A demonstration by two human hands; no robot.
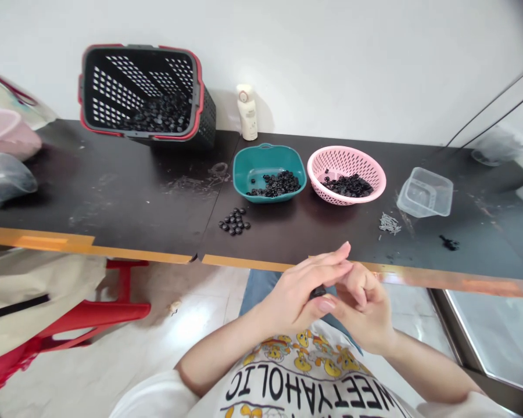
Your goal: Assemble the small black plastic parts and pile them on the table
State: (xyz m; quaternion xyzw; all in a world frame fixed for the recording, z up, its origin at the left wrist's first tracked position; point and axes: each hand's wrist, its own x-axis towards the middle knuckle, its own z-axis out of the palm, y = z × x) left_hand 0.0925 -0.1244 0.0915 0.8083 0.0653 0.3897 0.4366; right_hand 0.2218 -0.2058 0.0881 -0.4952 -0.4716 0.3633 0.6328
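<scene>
— Below the table edge, over the lap, what is seen?

— The left hand (303, 290) and the right hand (366, 305) are brought together there. A small black part (318, 292) is pinched between them; it is pressed by the left thumb, and the fingers of the right hand are curled around it from the other side. Most of the part is hidden, so its shape cannot be told.

— And on the dark table (126, 191)?

— A small group of black round pieces (234, 221) is laid near the front edge. Just behind it a teal bowl (269, 172) is placed, with black pieces inside. Beside the bowl, on its right, a pink basket (347, 174) with more black pieces is seen. Further to the right a clear plastic container (425, 192) is set, and a small heap of grey pins (389, 224) is scattered in front of it.

— What is found at the back?

— A black crate with red rim (146, 93) is leaned against the wall, dark pieces being held inside. A white bottle (247, 112) is stood near it. A red stool (70, 325) is seen on the floor at the left.
</scene>
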